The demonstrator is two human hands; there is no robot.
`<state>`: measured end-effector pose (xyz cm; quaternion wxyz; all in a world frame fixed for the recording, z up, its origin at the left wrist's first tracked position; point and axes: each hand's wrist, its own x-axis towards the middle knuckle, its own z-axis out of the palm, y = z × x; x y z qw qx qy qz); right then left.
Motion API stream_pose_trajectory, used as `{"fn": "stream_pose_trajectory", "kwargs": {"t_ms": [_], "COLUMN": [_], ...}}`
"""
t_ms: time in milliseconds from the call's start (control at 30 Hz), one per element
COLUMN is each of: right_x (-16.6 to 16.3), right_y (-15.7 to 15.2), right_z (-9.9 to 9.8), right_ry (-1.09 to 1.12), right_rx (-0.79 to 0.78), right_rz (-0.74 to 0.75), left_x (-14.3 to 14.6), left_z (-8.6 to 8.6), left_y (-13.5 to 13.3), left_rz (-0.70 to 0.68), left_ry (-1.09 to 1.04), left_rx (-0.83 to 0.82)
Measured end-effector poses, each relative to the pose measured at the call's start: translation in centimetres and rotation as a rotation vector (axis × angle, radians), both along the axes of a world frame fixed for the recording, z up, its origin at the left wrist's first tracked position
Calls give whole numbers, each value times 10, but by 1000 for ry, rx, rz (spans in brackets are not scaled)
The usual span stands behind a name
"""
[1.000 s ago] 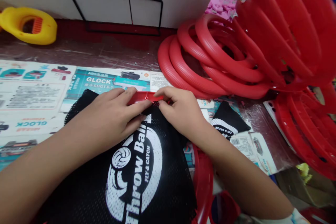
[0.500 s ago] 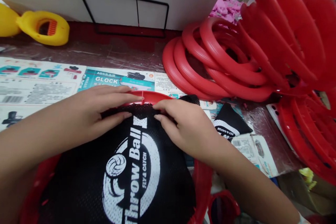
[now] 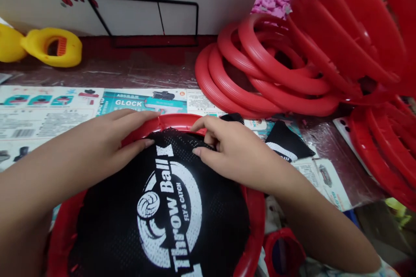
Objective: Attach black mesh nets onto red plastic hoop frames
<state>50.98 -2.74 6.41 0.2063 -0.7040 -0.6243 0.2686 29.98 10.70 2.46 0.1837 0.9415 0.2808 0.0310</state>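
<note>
A black mesh net printed "Throw Ball" in white lies stretched over a red plastic ring in front of me. My left hand pinches the far edge of the net against the ring's rim, thumb on the mesh and fingers over the rim. My right hand grips the same far edge just to the right, fingers curled into the mesh. Both hands are closed on the net.
A pile of red rings and stacked red frames fills the right side. A folded black net lies beside my right wrist. Printed cardboard sheets cover the table; yellow plastic parts sit far left.
The red ring has come into fuller view around the net. Both hands worked the net's far edge over the ring's rim and spread slightly apart.
</note>
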Motion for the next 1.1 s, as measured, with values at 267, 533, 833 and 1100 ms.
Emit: {"fn": "stream_pose_trajectory", "kwargs": {"t_ms": [267,533,833,1100], "right_x": [11,17,-16,-11], "right_y": [-2,-2,-5,1], "right_z": [6,7,-6,0], "right_ry": [574,229,-403,-265], "right_rx": [-148,-75,-167,-104], "right_rz": [96,23,49,-27], "left_x": [-6,-6,11,12], "left_z": [2,2,-6,-24], "left_y": [5,7,-1,-4], "left_rz": [8,17,-84,-148], "left_ry": [43,85,-85,-202], "left_rx": [-43,-46,49,-81]}}
